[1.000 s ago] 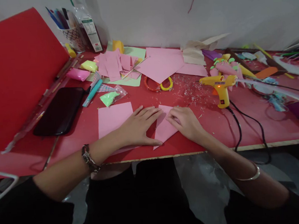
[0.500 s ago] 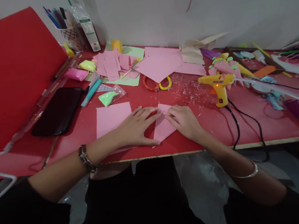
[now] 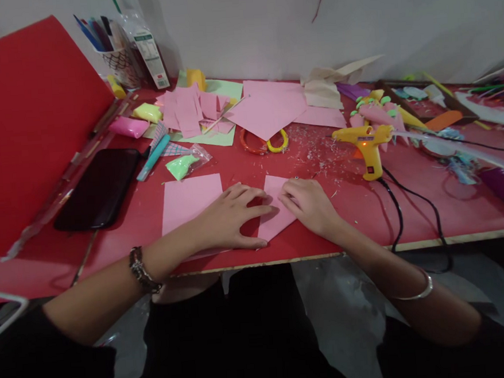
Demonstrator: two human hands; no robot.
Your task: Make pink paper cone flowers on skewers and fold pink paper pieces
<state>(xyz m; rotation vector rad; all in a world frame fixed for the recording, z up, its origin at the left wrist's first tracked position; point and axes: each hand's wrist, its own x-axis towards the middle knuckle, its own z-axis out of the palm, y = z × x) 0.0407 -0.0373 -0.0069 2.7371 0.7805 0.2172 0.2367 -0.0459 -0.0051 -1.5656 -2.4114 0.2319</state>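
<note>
A folded piece of pink paper (image 3: 271, 222) lies near the front edge of the red table, between my two hands. My left hand (image 3: 228, 216) is spread flat, its thumb and fingertips at the paper's left side. Beneath that hand and wrist is a larger pink sheet (image 3: 190, 202), partly covered. My right hand (image 3: 311, 205) has its fingers curled in and closed over the folded paper's right edge. The tips of these fingers are hidden. Just behind the hands lie scissors with a red and a yellow handle loop (image 3: 278, 141), their blades under pink paper.
A yellow glue gun (image 3: 367, 146) with a lit orange light stands to the right, its black cord dropping over the table edge. At left are a phone (image 3: 99, 188) and a red board (image 3: 31, 124). Pink paper (image 3: 272, 104) and paper scraps (image 3: 188, 110) lie behind.
My left hand has drawn very slightly left and its fingers have bent a little. My right hand stays at the folded paper with hardly any movement.
</note>
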